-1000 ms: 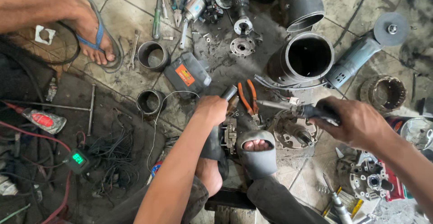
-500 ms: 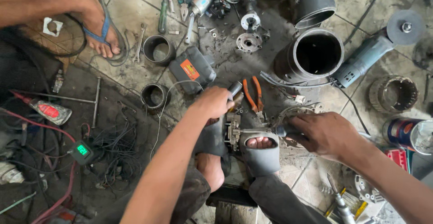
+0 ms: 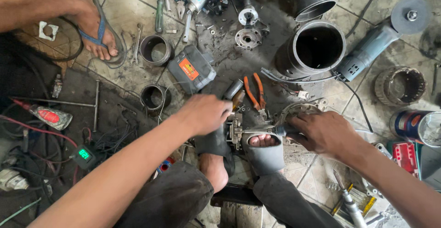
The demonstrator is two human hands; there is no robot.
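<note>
A small metal assembly [image 3: 237, 128] sits on the floor, wedged between my two feet in grey sandals [image 3: 266, 157]. My left hand [image 3: 204, 113] is closed over the assembly's left and top side, gripping it. My right hand [image 3: 324, 131] grips a screwdriver by its dark handle [image 3: 281, 130]. The shaft points left, and its tip meets the assembly. Just above my left hand lie a grey-handled tool [image 3: 232, 89] and orange-handled pliers [image 3: 255, 90].
A grey battery pack [image 3: 190, 69], two metal rings [image 3: 155, 49], a wide black pipe [image 3: 317, 49], an angle grinder [image 3: 374, 42] and a motor stator [image 3: 400, 85] lie around. Another person's foot in a blue flip-flop [image 3: 94, 33] is upper left. Wires and a green-lit meter [image 3: 83, 154] are on the left.
My right hand has come in from the right with the screwdriver and brought its tip to the assembly. My left hand has stayed on the assembly.
</note>
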